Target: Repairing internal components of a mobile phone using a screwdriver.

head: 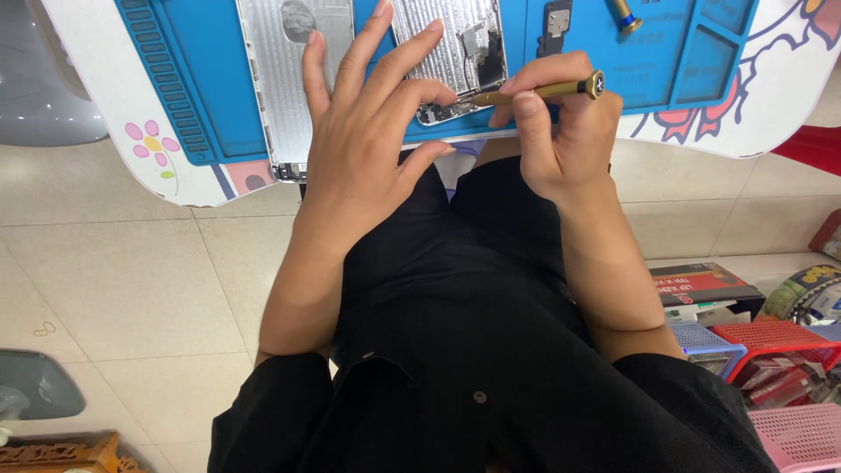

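Nearest the camera, the person's black garment is filling the lower middle of the view, with both forearms reaching away from it over a pale tiled floor. To the right, red and pink plastic baskets are sitting on that floor beside a flat box.

Farther out, the right hand is pinching a brass-coloured screwdriver between thumb and fingers — its tip is pressing into the lower corner of an opened phone housing. The left hand is lying spread and loose, gripping nothing, its fingers resting across that housing and steadying it.

The housing is lying on a blue repair mat, just beside a silver back panel on the left. Beyond the screwdriver, a small dark phone part and a second brass tool are lying on the mat — all on a white table painted with flowers.
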